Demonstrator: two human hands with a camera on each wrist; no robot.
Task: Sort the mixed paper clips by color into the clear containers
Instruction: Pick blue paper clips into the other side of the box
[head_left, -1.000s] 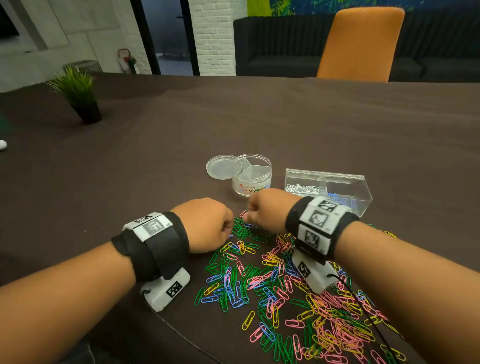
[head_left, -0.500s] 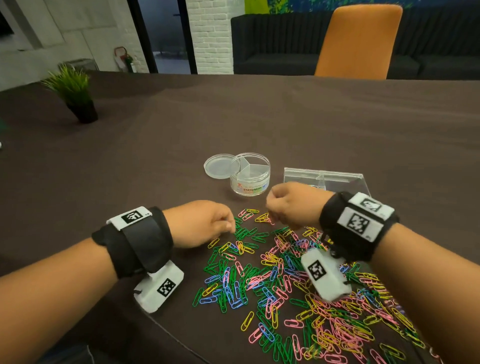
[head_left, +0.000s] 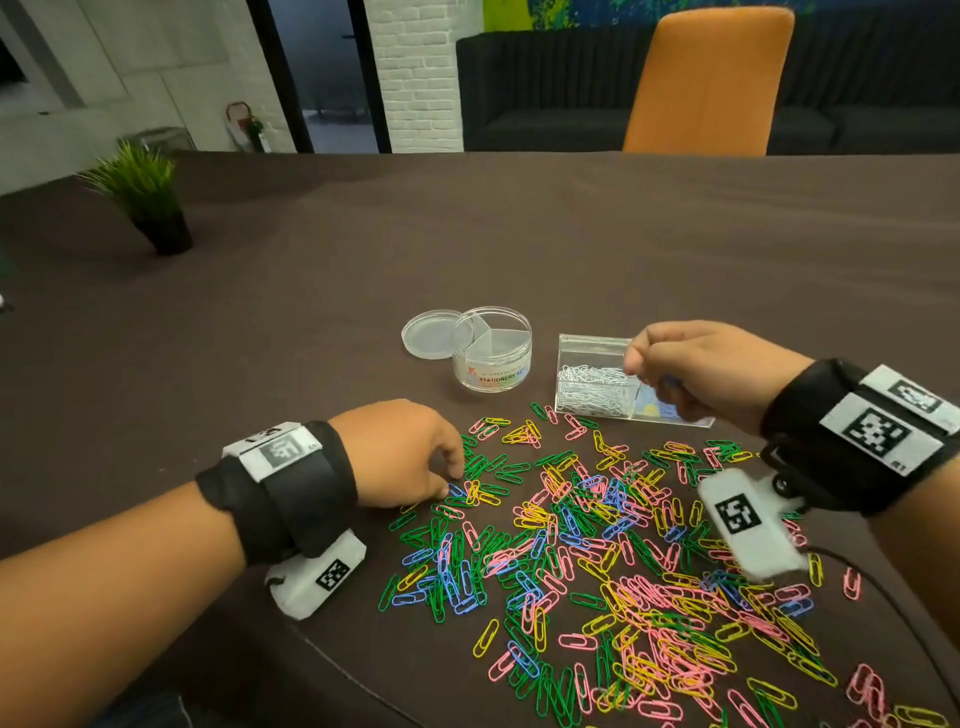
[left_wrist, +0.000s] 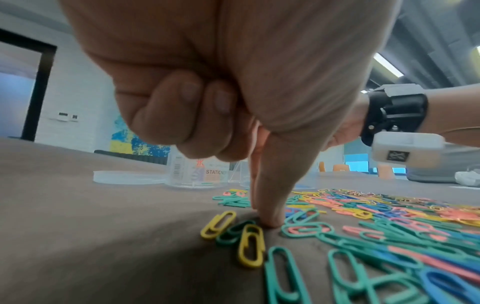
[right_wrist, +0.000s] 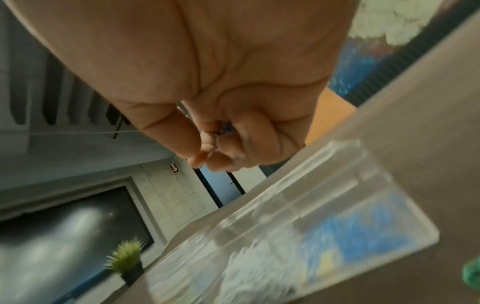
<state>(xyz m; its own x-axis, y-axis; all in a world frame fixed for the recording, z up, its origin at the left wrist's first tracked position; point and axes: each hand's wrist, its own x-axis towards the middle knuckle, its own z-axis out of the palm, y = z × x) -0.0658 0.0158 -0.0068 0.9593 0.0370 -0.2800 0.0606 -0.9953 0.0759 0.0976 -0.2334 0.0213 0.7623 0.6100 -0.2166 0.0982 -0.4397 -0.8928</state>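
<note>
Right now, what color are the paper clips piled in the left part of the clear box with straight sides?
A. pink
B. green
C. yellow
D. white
D: the left compartment of the rectangular clear box holds a heap of white clips, while the green, pink and yellow ones lie loose on the table.
</note>
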